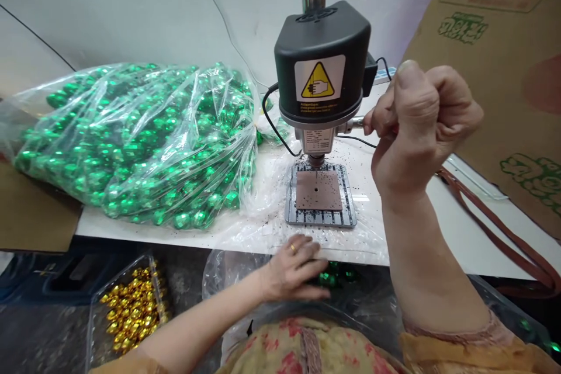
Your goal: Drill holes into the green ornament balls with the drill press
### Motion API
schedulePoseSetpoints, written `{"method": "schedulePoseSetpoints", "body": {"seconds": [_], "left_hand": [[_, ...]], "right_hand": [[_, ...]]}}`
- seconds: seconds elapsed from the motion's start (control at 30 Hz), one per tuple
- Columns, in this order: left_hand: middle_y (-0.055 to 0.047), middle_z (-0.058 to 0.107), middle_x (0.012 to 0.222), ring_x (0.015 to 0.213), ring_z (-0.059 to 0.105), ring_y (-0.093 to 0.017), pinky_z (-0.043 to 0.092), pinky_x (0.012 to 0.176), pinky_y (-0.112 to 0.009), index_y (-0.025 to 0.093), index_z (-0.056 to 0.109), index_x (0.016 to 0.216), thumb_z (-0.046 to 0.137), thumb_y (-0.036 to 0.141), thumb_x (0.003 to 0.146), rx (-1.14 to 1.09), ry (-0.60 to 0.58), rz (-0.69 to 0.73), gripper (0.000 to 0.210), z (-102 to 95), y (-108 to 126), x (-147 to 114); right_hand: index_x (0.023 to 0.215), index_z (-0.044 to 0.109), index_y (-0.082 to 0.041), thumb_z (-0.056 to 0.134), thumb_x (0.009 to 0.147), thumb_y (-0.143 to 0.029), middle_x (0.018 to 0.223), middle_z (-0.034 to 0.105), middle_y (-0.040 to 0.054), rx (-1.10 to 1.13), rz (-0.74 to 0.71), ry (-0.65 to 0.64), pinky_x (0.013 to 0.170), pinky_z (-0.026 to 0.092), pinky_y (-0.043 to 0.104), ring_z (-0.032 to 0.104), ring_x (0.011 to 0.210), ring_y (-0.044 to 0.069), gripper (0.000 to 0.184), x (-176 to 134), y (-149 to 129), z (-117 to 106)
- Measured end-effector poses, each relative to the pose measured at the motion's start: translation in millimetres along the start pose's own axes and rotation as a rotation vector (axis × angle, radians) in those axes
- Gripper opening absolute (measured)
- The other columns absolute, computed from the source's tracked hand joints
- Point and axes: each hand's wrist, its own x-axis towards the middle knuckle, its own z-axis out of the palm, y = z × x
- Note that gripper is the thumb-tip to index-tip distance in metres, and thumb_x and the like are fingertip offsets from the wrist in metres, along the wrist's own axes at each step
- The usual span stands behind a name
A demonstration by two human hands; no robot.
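Drill press [324, 61], dark-hooded, stands just left of the right hand [423, 120]. Right hand: closed fist, thumb uppermost, fingers curled tight around the outer end of the metal lever [357, 122]; most of that end hidden inside the grip. Below and left of this fist, a brown block [311, 198] lies flat on the slotted base plate [349, 213], under the chuck [315, 160]. One small dark hole in the block; dark shavings scattered over block, plate and tabletop.

Left hand [298, 272]: nearer the body, below the base plate, at the table's front edge. Fingers loosely spread, palm down, slightly blurred; ring on one finger. Green balls [328, 276] just beside its fingertips, lower than the tabletop; contact cannot be told.

Farther out: a big clear bag [153, 140] packed with shiny faceted green balls, up and left of the left hand, on the white table [149, 235]. Gold balls [134, 312] in a clear tray [90, 327], well left of the left hand, lower down. Right of the fist, a printed cardboard box [495, 87]; below the box, a brown strap [495, 234].
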Motion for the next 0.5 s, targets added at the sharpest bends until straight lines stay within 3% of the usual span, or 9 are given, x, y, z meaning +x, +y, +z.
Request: {"method": "schedulePoseSetpoints", "body": {"seconds": [0.07, 0.17, 0.27, 0.37, 0.5], "left_hand": [[-0.011, 0.072, 0.104, 0.102, 0.066, -0.025, 0.053, 0.094, -0.042, 0.019, 0.059, 0.12, 0.057, 0.024, 0.096, 0.02, 0.04, -0.174, 0.025, -13.1, -40, 16], [-0.012, 0.069, 0.103, 0.102, 0.065, -0.026, 0.052, 0.092, -0.042, 0.019, 0.059, 0.115, 0.046, 0.007, 0.092, 0.157, -0.024, -0.557, 0.029, -32.5, -119, 45], [-0.019, 0.065, 0.117, 0.114, 0.06, -0.03, 0.048, 0.1, -0.042, 0.013, 0.06, 0.114, 0.044, -0.001, 0.086, 0.375, -0.312, -0.914, 0.035, -45.3, -192, 74], [-0.026, 0.06, 0.126, 0.122, 0.055, -0.034, 0.045, 0.102, -0.046, 0.006, 0.059, 0.122, 0.043, -0.005, 0.084, 0.427, -0.357, -0.998, 0.042, -47.9, -239, 91], [-0.03, 0.056, 0.132, 0.131, 0.048, -0.039, 0.041, 0.107, -0.049, 0.002, 0.055, 0.13, 0.053, 0.003, 0.086, 0.395, -0.343, -0.993, 0.044, -43.3, -266, 98]], "right_hand": [[0.058, 0.035, -0.021, 0.064, 0.09, -0.019, 0.047, 0.032, -0.0086, -0.01, 0.003, 0.0, 0.044, 0.025, 0.026, 0.032, 0.041, 0.004, 0.043, 0, 0, 0], [0.059, 0.036, -0.022, 0.066, 0.09, -0.022, 0.047, 0.033, -0.0081, -0.037, 0.019, 0.003, 0.044, 0.025, 0.028, 0.033, 0.042, 0.005, 0.042, -1, -3, 1], [0.058, 0.035, -0.023, 0.064, 0.091, -0.023, 0.047, 0.032, -0.007, -0.096, 0.053, 0.025, 0.045, 0.029, 0.028, 0.035, 0.042, 0.006, 0.043, -2, -8, 2], [0.058, 0.035, -0.022, 0.06, 0.093, -0.022, 0.048, 0.033, -0.006, -0.15, 0.072, 0.032, 0.048, 0.032, 0.027, 0.035, 0.044, 0.006, 0.043, -4, -13, 4], [0.058, 0.036, -0.022, 0.057, 0.093, -0.017, 0.049, 0.035, -0.0056, -0.176, 0.083, 0.031, 0.05, 0.034, 0.028, 0.033, 0.044, 0.005, 0.041, -5, -14, 5]]}}
